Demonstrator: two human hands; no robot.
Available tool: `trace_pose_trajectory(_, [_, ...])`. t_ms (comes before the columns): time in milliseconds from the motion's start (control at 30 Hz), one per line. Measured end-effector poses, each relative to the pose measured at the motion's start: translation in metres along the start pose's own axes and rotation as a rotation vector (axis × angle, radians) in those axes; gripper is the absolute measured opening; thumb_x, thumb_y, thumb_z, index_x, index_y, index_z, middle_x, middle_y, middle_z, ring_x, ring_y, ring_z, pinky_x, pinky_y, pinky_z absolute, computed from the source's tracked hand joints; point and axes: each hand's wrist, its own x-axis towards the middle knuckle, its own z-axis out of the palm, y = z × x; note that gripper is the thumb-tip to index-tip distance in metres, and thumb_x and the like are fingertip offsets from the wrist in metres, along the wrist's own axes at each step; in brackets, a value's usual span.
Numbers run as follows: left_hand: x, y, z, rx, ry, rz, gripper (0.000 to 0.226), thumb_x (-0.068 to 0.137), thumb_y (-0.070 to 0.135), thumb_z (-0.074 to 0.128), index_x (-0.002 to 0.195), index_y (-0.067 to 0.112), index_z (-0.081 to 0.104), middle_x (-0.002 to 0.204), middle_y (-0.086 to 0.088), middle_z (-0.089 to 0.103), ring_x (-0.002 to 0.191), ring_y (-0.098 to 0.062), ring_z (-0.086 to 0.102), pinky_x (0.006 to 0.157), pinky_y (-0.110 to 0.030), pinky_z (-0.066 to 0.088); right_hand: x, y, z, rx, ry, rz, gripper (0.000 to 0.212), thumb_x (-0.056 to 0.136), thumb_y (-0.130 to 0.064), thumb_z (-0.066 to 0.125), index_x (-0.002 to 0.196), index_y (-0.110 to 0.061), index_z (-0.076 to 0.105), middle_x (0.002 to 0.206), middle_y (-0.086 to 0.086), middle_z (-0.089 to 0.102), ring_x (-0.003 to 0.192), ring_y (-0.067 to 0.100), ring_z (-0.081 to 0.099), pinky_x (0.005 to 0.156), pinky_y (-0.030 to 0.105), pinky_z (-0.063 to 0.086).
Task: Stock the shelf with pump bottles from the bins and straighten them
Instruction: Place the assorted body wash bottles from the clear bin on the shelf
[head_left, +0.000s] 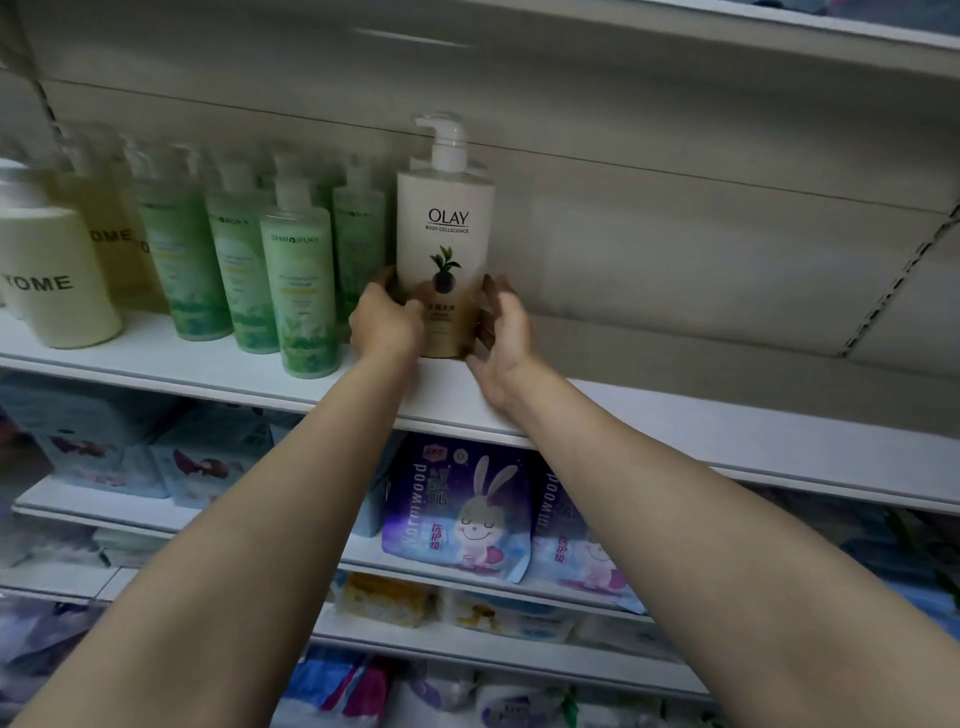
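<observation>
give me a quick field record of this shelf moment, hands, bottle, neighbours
held item: Olay pump bottle, upright, label facing out
left hand: gripping the bottle's lower left side
right hand: fingers against the bottle's lower right side, palm partly open
bottle base: at the shelf surface; contact hidden by the hands
left neighbours: green pump bottles, then cream bottles
right of bottle: bare shelf
shelf below: purple rabbit packs

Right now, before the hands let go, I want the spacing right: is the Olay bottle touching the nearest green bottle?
Apart. The head view shows a strip of shelf backing between the Olay bottle and nearest green bottle.
</observation>
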Motion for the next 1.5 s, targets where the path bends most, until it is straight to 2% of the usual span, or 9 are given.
trace_pose_trajectory(167, [0.016, -0.003, 0.007, -0.033, 0.013, -0.032, 0.049, 0.092, 0.028, 0.065, 0.140, 0.032, 0.054, 0.128, -0.007, 0.066, 0.118, -0.031, 0.061, 0.102, -0.038, 0.049, 0.013, 0.000, 0.010, 0.008, 0.024, 0.014, 0.028, 0.100, -0.053, 0.046, 0.095, -0.034, 0.066, 0.075, -0.015, 0.075, 0.072, 0.003, 0.073, 0.061, 0.025, 0.056])
trace_pose_trajectory(267, [0.023, -0.003, 0.011, -0.062, 0.017, -0.031, 0.048, 0.093, 0.027, 0.065, 0.140, 0.032, 0.055, 0.128, -0.005, 0.067, 0.119, -0.029, 0.061, 0.102, -0.035, 0.048, 0.021, 0.000, 0.015, 0.009, 0.042, 0.017, 0.027, 0.099, -0.053, 0.048, 0.091, -0.034, 0.066, 0.070, -0.015, 0.074, 0.064, 0.001, 0.071, 0.054, 0.021, 0.054])
trace_pose_trajectory(500, [0.028, -0.002, 0.013, -0.108, 0.002, -0.013, 0.045, 0.095, 0.036, 0.065, 0.137, 0.021, 0.057, 0.130, -0.008, 0.066, 0.120, -0.030, 0.060, 0.099, -0.032, 0.046, 0.028, -0.003, 0.017, -0.001, 0.039, 0.052, 0.024, 0.095, -0.054, 0.051, 0.098, -0.034, 0.064, 0.120, 0.000, 0.064, 0.096, 0.010, 0.061, 0.069, 0.027, 0.047])
trace_pose_trajectory(600, [0.022, -0.001, 0.011, -0.088, -0.006, -0.056, 0.044, 0.097, 0.032, 0.063, 0.137, 0.016, 0.056, 0.133, -0.010, 0.063, 0.123, -0.031, 0.058, 0.096, -0.030, 0.043, 0.026, -0.005, 0.013, -0.053, 0.032, 0.066, 0.025, 0.096, -0.053, 0.049, 0.107, -0.035, 0.062, 0.112, -0.003, 0.061, 0.101, 0.013, 0.056, 0.084, 0.033, 0.043])
trace_pose_trajectory(700, [0.008, 0.002, 0.009, -0.025, -0.019, -0.140, 0.041, 0.098, 0.025, 0.059, 0.133, 0.005, 0.055, 0.133, -0.018, 0.060, 0.123, -0.037, 0.056, 0.098, -0.037, 0.045, 0.018, -0.009, 0.002, -0.101, 0.060, 0.068, 0.030, 0.096, -0.051, 0.050, 0.112, -0.030, 0.064, 0.099, -0.006, 0.059, 0.091, 0.011, 0.054, 0.078, 0.033, 0.041])
trace_pose_trajectory(833, [-0.020, 0.017, 0.010, -0.039, -0.037, -0.124, 0.048, 0.094, 0.031, 0.062, 0.133, 0.003, 0.052, 0.134, -0.017, 0.058, 0.122, -0.034, 0.055, 0.091, -0.034, 0.043, -0.001, -0.019, -0.018, -0.128, 0.098, 0.057, 0.050, 0.096, -0.047, 0.054, 0.137, -0.019, 0.057, 0.108, 0.001, 0.056, 0.098, 0.016, 0.052, 0.090, 0.034, 0.037])
trace_pose_trajectory(1100, [-0.106, 0.040, 0.024, -0.532, -0.237, -0.234, 0.071, 0.088, 0.049, 0.072, 0.141, 0.009, 0.048, 0.125, -0.009, 0.062, 0.092, -0.019, 0.061, 0.083, -0.032, 0.053, -0.055, -0.052, -0.075, -0.143, 0.074, 0.043, 0.049, 0.095, -0.047, 0.055, 0.134, -0.017, 0.059, 0.136, 0.011, 0.052, 0.121, 0.021, 0.047, 0.111, 0.037, 0.030])
trace_pose_trajectory(1167, [-0.131, 0.046, 0.030, -0.637, -0.273, -0.267, 0.069, 0.088, 0.042, 0.073, 0.142, 0.008, 0.047, 0.135, -0.016, 0.057, 0.103, -0.022, 0.064, 0.085, -0.030, 0.056, -0.074, -0.061, -0.094, -0.167, 0.065, 0.042, 0.052, 0.096, -0.047, 0.053, 0.138, -0.016, 0.057, 0.141, 0.012, 0.052, 0.129, 0.022, 0.046, 0.117, 0.039, 0.028])
trace_pose_trajectory(1500, [-0.280, 0.068, 0.074, -0.736, -0.352, -0.315, 0.054, 0.090, 0.030, 0.074, 0.134, 0.008, 0.053, 0.123, -0.008, 0.060, 0.116, -0.020, 0.061, 0.075, -0.029, 0.057, -0.179, -0.100, -0.215, -0.288, 0.074, 0.026, 0.046, 0.098, -0.046, 0.049, 0.124, -0.011, 0.066, 0.123, 0.006, 0.063, 0.124, 0.021, 0.051, 0.106, 0.037, 0.035])
